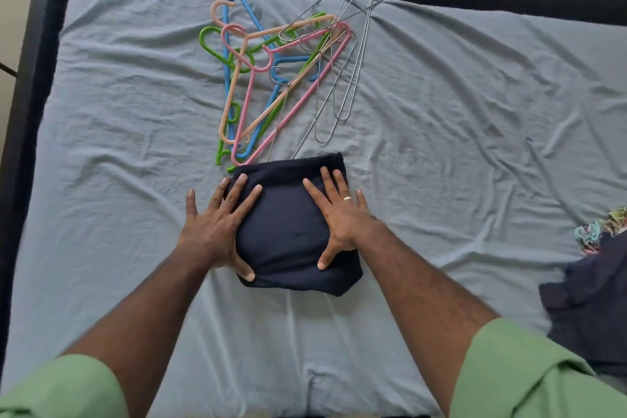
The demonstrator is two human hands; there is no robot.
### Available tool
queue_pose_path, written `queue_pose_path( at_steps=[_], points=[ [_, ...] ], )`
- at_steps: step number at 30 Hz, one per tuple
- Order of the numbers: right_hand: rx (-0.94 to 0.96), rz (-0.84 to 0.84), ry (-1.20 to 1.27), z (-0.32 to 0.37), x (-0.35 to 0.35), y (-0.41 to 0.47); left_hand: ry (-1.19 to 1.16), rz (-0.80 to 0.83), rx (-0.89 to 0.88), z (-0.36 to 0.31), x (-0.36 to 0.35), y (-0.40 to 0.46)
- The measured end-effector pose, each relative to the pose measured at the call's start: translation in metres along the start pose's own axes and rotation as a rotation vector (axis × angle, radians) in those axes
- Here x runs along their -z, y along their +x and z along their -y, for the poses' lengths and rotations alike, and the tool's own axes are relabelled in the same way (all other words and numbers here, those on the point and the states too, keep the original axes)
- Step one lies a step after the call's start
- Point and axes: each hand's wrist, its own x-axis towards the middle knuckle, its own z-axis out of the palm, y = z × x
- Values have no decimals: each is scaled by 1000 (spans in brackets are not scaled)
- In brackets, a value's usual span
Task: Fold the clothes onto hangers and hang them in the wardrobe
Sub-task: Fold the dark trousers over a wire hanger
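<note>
A dark navy garment (288, 231), folded into a compact rectangle, lies on the bed in front of me. My left hand (217, 231) lies flat with fingers spread on its left edge, partly on the sheet. My right hand (339, 217), wearing a ring, presses flat on the garment's right side. Just beyond the garment is a heap of hangers: several coloured plastic hangers (244, 78) in blue, green, pink and peach, tangled with several thin wire hangers (339, 54). One wire hanger's lower end runs under the garment's far edge.
The pale blue sheet (458, 112) covers the mattress and is wrinkled. A dark bed frame (30, 78) runs along the left and far sides. More clothes, a dark garment (590, 309) and a patterned piece (600, 227), are piled at the right edge.
</note>
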Motion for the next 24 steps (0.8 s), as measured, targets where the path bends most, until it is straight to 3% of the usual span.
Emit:
queue_pose_path(
  at_steps=[10,16,21,24],
  points=[
    [8,-30,-28,-3,-13,16,19,26,36,-4,-3,10],
    [98,-96,71,-15,-2,-2,-99,130,49,-8,39,3],
    [48,-474,199,-11,21,-14,-86,-360,154,-39,81,9],
    [48,-586,141,-3,42,-11,-261,-421,166,-58,91,19]
  ],
)
